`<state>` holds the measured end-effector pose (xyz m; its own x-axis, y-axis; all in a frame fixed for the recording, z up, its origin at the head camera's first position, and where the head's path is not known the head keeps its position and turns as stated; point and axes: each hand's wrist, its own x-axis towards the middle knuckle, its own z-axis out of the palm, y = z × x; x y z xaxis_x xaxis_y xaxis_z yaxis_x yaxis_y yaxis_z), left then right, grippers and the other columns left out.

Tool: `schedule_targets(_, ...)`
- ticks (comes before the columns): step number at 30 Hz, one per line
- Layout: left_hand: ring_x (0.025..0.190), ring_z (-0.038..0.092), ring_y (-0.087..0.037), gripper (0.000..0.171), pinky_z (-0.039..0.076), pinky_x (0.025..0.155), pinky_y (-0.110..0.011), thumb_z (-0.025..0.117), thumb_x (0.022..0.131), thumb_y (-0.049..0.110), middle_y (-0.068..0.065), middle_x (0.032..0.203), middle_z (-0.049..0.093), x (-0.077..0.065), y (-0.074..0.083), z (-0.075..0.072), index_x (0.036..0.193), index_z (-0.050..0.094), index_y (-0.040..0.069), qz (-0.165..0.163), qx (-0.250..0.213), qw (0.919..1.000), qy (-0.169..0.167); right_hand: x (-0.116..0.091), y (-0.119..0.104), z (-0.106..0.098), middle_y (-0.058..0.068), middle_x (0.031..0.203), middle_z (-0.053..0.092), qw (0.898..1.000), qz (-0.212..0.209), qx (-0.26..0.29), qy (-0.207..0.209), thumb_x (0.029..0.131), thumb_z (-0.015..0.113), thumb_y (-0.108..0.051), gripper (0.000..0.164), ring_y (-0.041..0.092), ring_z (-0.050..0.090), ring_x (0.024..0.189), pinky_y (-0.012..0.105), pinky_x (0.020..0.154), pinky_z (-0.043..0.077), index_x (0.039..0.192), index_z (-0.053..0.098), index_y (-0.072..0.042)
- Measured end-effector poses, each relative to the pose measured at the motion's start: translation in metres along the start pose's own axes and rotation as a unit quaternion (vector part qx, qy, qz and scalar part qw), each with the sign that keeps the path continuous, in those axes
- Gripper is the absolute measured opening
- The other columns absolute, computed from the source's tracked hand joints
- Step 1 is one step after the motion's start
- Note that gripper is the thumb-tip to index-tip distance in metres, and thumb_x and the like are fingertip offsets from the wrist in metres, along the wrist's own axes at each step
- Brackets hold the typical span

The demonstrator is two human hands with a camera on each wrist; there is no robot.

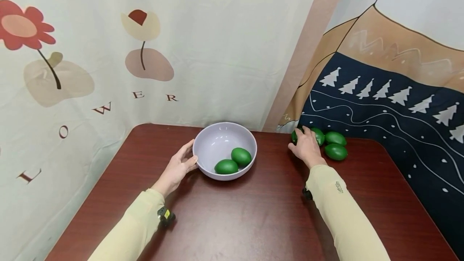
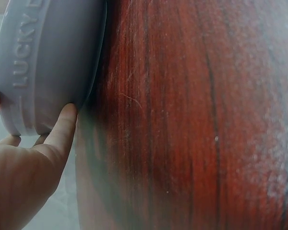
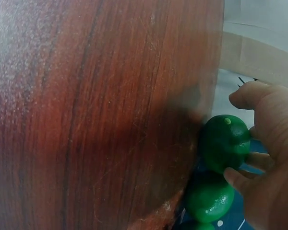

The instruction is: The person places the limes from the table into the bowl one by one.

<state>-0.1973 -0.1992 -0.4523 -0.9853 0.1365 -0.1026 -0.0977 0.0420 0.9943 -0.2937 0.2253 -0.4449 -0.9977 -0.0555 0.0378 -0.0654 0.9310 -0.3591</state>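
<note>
A pale lilac bowl (image 1: 214, 142) stands toward the back of the table, with two green limes, one lime (image 1: 226, 166) beside another (image 1: 241, 156), inside it. My left hand (image 1: 178, 168) rests against the bowl's left side, thumb at the rim and fairly straight fingers on the outer wall. Raised letters show on that wall in the left wrist view. At the back right, my right hand (image 1: 307, 148) reaches over a lime (image 3: 224, 143). Its fingers touch or nearly touch this lime, while the thumb stands apart.
Beside the right hand lie more limes, including a lime (image 1: 335, 138) behind another lime (image 1: 336, 152). The dark red wooden table (image 1: 235, 220) ends just behind the bowl and limes. A printed curtain (image 1: 224, 51) hangs along its back edge.
</note>
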Motion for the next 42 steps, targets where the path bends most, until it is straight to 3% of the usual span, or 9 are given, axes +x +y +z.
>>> schedule_targets(15, 0.133, 0.046, -0.036, 0.065, 0.055, 0.099, -0.026, 0.047, 0.108, 0.001, -0.024, 0.164, 0.026, 0.0003, 0.0006, 0.0002, 0.166, 0.019, 0.010, -0.005, -0.002, 1.0000, 0.000, -0.0024, 0.0017, 0.0015, 0.032, 0.154, 0.036, 1.000, -0.016, 0.006, 0.011, 0.093, 0.069, -0.014, 0.063, 0.056, 0.039, 0.133, 0.065, 0.113, 0.038, 0.148, 0.047, 0.006)
schedule_targets(30, 0.134, 0.046, -0.036, 0.065, 0.055, 0.098, -0.026, 0.047, 0.108, 0.000, -0.024, 0.165, 0.026, 0.0011, -0.0011, 0.0000, 0.166, 0.019, 0.010, -0.003, -0.001, 1.0000, 0.001, -0.0042, 0.0038, 0.0029, 0.026, 0.133, 0.051, 0.998, -0.049, 0.001, 0.042, 0.088, 0.079, -0.008, 0.043, 0.050, 0.053, 0.112, 0.065, 0.098, 0.049, 0.124, 0.058, 0.003)
schedule_targets(42, 0.132, 0.047, -0.035, 0.065, 0.055, 0.099, -0.026, 0.048, 0.108, 0.002, -0.023, 0.166, 0.025, 0.0004, -0.0020, -0.0007, 0.166, 0.019, 0.011, 0.000, 0.005, 1.0000, 0.000, -0.0045, 0.0020, -0.0016, 0.031, 0.141, 0.050, 1.000, -0.024, -0.006, 0.008, 0.089, 0.078, -0.014, 0.062, 0.049, 0.049, 0.128, 0.063, 0.107, 0.045, 0.142, 0.054, 0.006)
